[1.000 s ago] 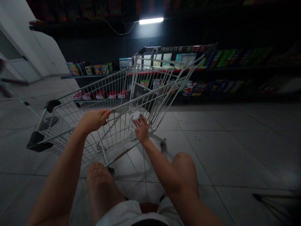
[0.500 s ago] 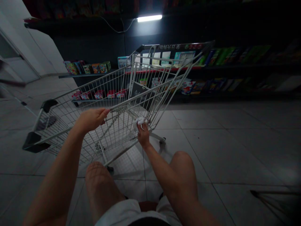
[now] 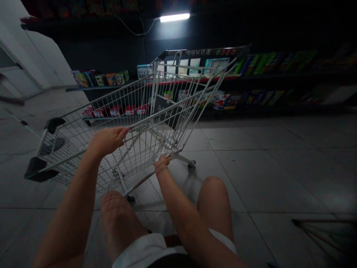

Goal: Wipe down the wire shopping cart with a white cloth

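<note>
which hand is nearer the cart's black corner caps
Left. The left hand grips the top rail, along from the black corner caps; the right hand is lower, toward the opposite end.

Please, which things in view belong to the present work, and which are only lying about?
In the work: shopping cart, gripped by the left hand; white cloth, in the right hand.
Only nearby: colourful boxes; lit tube lamp.

cart (image 3: 147, 120): silver-grey, criss-cross wire grid; corner caps (image 3: 40, 172) black. cloth (image 3: 167, 153): white. panel (image 3: 166, 112): dark grey, pale line pattern. floor tiles (image 3: 279, 169): grey.
</note>
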### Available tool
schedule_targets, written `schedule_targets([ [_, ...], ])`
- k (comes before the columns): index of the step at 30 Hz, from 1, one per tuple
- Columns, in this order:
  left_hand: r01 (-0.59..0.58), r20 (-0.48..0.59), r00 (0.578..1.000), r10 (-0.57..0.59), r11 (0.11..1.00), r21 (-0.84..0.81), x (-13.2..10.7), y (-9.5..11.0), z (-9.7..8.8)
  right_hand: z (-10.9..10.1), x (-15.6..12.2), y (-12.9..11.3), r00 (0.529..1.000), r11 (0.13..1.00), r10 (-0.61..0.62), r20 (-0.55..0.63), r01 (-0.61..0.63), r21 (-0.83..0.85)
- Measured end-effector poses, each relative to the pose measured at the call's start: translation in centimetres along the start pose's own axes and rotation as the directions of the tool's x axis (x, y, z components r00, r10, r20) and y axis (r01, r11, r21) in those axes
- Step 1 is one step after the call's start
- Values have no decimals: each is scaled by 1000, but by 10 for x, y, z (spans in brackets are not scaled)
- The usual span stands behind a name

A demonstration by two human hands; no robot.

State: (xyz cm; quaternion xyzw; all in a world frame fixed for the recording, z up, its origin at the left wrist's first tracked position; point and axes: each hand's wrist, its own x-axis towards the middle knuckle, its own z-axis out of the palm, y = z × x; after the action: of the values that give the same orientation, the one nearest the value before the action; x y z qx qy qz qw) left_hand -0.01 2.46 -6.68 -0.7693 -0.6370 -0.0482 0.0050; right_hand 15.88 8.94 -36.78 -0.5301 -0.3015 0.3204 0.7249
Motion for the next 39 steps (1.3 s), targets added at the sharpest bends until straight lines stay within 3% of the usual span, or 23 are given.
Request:
schedule_targets([
  [4, 3, -12, 1000, -3, 999, 44, 1, 2, 1, 24, -8, -17, 962, 975, 221, -159, -212, 71],
  [7, -5, -20, 1000, 7, 998, 60, 0, 2, 2, 20, 6, -48, 958, 967, 234, -164, -212, 140],
  [9, -19, -23, 1000, 21, 998, 62, 0, 1, 3, 9, 36, -81, 984, 987, 71, -162, -45, 157],
  [10, -26, -21, 999, 27, 998, 58, 0, 0, 3, 3, 56, -99, 982, 985, -89, -165, 111, 129],
  [12, -33, -14, 999, 34, 998, 46, -1, -1, 3, -8, 96, -132, 904, 920, -391, -171, 391, -38],
  [15, -31, 7, 999, 31, 999, 20, -2, -2, 0, -16, 133, -153, 793, 772, -609, -33, 582, -254],
  [17, -34, 15, 999, 34, 999, 1, -4, -1, -2, -19, 126, -138, 777, 709, -622, 96, 610, -353],
  [19, -41, 17, 999, 41, 999, -20, -5, -1, -3, -28, 99, -105, 802, 681, -564, 197, 587, -438],
  [22, -43, 18, 999, 43, 998, -36, -5, -5, -3, -50, 51, -51, 845, 690, -424, 326, 535, -487],
  [24, -36, 21, 999, 37, 998, -42, -6, -9, -3, -64, 38, -40, 837, 704, -409, 365, 543, -458],
  [25, -33, 22, 999, 34, 998, -48, -6, -11, -3, -68, 40, -47, 824, 704, -447, 348, 564, -431],
  [27, -29, 30, 999, 31, 998, -64, -8, -15, -3, -69, 61, -84, 766, 670, -589, 258, 642, -374],
  [30, -30, 41, 999, 33, 996, -84, -14, -21, -6, -52, 111, -164, 615, 540, -770, 168, 769, -340],
  [32, -21, 49, 998, 26, 995, -95, -20, -26, -9, -35, 133, -200, 584, 506, -795, 164, 788, -351],
  [33, -13, 54, 998, 19, 995, -99, -22, -29, -10, -27, 136, -206, 584, 502, -793, 171, 787, -359],
  [35, 5, 64, 998, 1, 995, -102, -28, -39, -11, -17, 122, -192, 604, 508, -771, 204, 775, -376],
  [39, 47, 65, 997, -40, 993, -111, -35, -62, -12, -23, 54, -106, 647, 500, -673, 358, 755, -424],
])
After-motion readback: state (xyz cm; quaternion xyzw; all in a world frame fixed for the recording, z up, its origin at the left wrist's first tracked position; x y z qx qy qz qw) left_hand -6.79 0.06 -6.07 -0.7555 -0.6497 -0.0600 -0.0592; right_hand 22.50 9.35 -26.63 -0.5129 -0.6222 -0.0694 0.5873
